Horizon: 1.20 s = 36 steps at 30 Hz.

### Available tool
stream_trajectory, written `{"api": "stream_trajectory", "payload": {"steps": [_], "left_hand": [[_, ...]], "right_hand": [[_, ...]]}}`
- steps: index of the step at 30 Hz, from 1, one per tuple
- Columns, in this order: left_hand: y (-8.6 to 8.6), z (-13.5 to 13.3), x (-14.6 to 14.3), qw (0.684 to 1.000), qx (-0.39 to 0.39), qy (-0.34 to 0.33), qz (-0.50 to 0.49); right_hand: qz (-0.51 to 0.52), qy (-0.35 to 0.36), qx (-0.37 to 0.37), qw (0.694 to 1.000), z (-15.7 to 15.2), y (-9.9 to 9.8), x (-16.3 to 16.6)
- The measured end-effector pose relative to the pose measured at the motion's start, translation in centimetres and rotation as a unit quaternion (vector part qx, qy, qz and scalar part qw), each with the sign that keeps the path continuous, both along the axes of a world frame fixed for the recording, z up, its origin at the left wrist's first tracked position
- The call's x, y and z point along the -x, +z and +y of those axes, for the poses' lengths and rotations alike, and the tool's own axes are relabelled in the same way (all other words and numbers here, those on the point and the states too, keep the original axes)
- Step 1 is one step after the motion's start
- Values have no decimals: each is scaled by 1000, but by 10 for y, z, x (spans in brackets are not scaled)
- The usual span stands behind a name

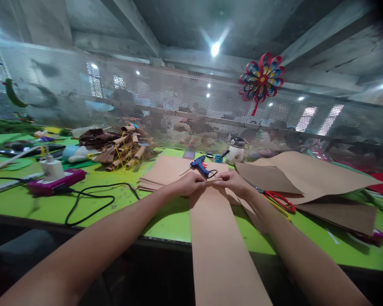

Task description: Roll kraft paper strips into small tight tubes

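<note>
Sitting toward the left of the green tabletop (pixel 166 221), a purple power strip (pixel 74 175) carries a white plug adapter (pixel 52 168), and a black cable (pixel 110 196) loops out from it across the surface. Beyond the cable lies a heap of brown paper rolls (pixel 130 146) tangled with yellow string. Next comes a stack of brown paper sheets (pixel 159 170), its left edges slightly uneven. The left hand (pixel 191 183) pinches the far end of a long brown paper strip (pixel 218 238), which runs from the tabletop over the near edge toward the wearer. Just past the fingers, a blue glue gun (pixel 198 165) rests on the stacked paper. The right hand (pixel 233 182) grasps the same end of the strip, close beside the left, its fingertips at the narrow folded edge. Behind it stands a white jar (pixel 236 154) with a dark lid. Above and further right hangs a looped paper flower (pixel 262 80). Red-handled scissors (pixel 282 202) lie beside the right forearm, near large brown sheets (pixel 306 168) spread across the right side. At the far right is a red sheet (pixel 380 182).
</note>
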State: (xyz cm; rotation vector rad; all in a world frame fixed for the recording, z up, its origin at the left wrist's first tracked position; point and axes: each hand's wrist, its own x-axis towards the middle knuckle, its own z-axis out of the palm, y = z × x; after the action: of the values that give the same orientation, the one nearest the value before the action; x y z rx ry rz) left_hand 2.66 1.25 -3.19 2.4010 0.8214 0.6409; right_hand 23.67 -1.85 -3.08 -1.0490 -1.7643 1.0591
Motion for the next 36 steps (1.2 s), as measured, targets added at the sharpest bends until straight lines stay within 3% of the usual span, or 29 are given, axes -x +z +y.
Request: {"api": "stream_trajectory", "payload": {"steps": [14, 29, 36], "left_hand": [[4, -5, 0, 994, -104, 14, -11], [2, 1, 3, 998, -54, -34, -14], [0, 4, 6, 998, -41, -44, -7]], "right_hand": [[-16, -29, -17, 999, -4, 6, 0], [-61, -9, -22, 998, -2, 2, 1], [-91, 17, -77, 993, -4, 5, 1]]}}
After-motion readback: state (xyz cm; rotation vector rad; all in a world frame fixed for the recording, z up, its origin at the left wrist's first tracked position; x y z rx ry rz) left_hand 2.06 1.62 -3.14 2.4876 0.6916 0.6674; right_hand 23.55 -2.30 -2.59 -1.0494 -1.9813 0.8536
